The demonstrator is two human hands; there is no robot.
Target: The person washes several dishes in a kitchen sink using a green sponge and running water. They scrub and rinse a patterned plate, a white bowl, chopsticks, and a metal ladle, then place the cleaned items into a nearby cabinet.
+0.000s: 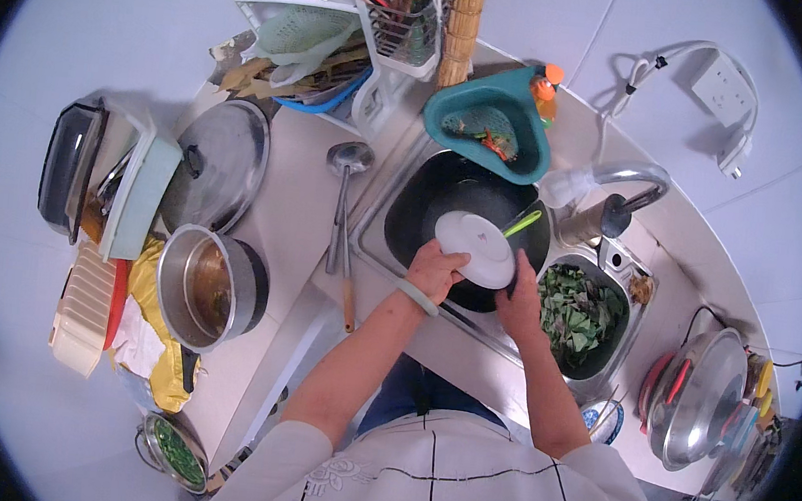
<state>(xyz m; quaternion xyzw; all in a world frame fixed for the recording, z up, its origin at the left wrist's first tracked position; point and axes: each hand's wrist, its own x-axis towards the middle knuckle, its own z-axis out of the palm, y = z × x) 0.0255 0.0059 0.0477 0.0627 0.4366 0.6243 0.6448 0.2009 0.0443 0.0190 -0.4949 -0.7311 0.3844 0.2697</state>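
My left hand [436,271] grips a small white plate [475,246] by its near-left rim, thumb on the face turned up to me. That face bears a small pink mark. My right hand [523,295] is at the plate's right edge, thumb and fingers apart; whether it grips the rim is unclear. Both hands are over the dark hollow of the left sink basin [418,209], perhaps a black wok set inside it. A utensil with a lime-green handle [522,223] leans there, partly behind the plate. Chopped leafy greens [580,314] fill much of the right basin [623,339].
A teal corner strainer [447,116] with food scraps overhangs the sink's far side, beside the faucet [650,182]. Left lie a ladle [348,158], another wooden-handled utensil [347,310], a steel pot [179,286] and a large lid [221,158]. A lidded pan [696,401] stands right.
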